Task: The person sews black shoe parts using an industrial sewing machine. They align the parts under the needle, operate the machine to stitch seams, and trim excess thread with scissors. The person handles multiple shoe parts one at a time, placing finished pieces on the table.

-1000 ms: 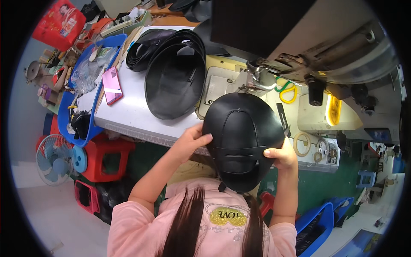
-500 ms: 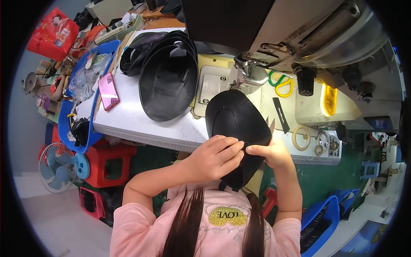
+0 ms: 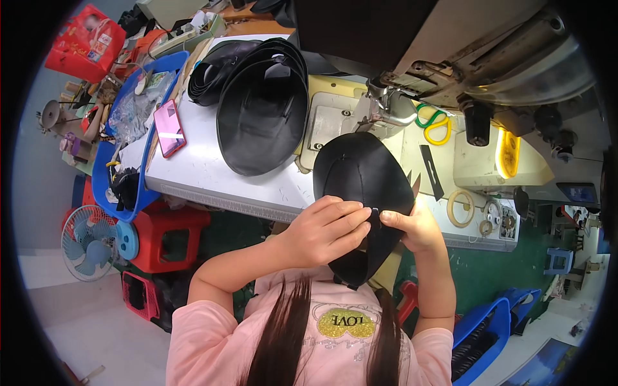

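Note:
A rounded black leather-like piece with a stitched seam down its middle is held up in front of my chest, over the table's front edge. My left hand is closed, its fingertips pinching the piece near the seam, where a small pale spot shows. My right hand grips the piece's right edge with the thumb on top. Pointed metal blades stick up beyond the right hand, apparently held in its fingers; their handle is hidden. Behind the piece is the sewing machine's metal plate.
Nested black shell-like pieces lie left on the white table, near a pink phone. Scissors, a black strip and a tape roll lie right. The machine head overhangs. Blue bins stand left.
The whole view has shifted slightly. Both hands still hold the black piece; my right thumb has moved a little away from my left fingertips, exposing the pale spot between them.

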